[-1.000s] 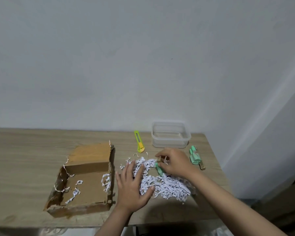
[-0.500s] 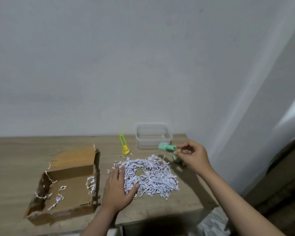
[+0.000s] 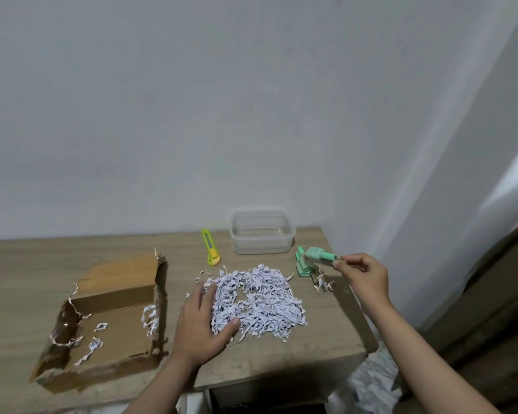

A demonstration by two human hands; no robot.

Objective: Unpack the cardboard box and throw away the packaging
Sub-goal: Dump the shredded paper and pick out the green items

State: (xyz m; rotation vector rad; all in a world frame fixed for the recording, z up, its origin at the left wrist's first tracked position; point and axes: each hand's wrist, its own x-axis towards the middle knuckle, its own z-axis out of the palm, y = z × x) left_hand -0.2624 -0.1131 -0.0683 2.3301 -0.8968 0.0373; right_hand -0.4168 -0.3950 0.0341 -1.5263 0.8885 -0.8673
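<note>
An open cardboard box (image 3: 111, 297) lies at the left of the wooden table (image 3: 27, 270), with a few shredded strips left inside. A heap of white shredded paper (image 3: 260, 300) covers the table's middle. My left hand (image 3: 202, 324) rests flat on the heap's left edge, fingers spread. My right hand (image 3: 364, 274) pinches a small green item (image 3: 319, 254) by one end, just above other green items (image 3: 302, 267) lying near the table's right edge.
A clear plastic container (image 3: 262, 231) stands at the back by the wall. A yellow-green utility knife (image 3: 210, 247) lies left of it. A few stray shreds (image 3: 322, 280) lie by the green items. The table's right edge (image 3: 368, 333) drops off beside my right arm.
My right hand lifted a green item out of the shredded heap and carried it right, to above the other green items. My left hand stayed on the heap.
</note>
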